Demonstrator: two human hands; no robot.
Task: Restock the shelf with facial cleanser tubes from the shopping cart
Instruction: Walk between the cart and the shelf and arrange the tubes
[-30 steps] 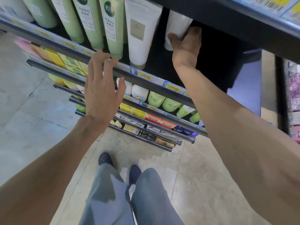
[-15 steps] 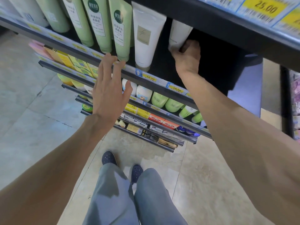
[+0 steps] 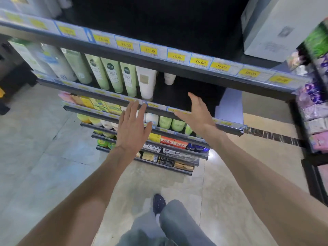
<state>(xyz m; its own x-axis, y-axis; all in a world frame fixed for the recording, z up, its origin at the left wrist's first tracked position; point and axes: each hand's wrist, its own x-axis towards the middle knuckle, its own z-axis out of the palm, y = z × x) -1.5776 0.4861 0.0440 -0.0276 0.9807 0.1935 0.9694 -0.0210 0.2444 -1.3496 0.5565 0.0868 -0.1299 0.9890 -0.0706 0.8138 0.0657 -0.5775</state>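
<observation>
A white cleanser tube stands at the back of the dark shelf, to the right of a taller white tube and three green tubes. My right hand hovers open in front of the shelf's edge, below and right of the white tube, holding nothing. My left hand is open with spread fingers, its fingertips near the shelf's price rail. No shopping cart is in view.
An upper shelf rail with yellow price tags juts out above. Lower shelves hold jars and boxes. A grey box sits top right. Packaged goods fill the rack at the right. Tiled floor and my legs lie below.
My right hand has let go of the white tube at the shelf's back and pulled out to the shelf's front edge. The camera has tilted up, showing the upper rail.
</observation>
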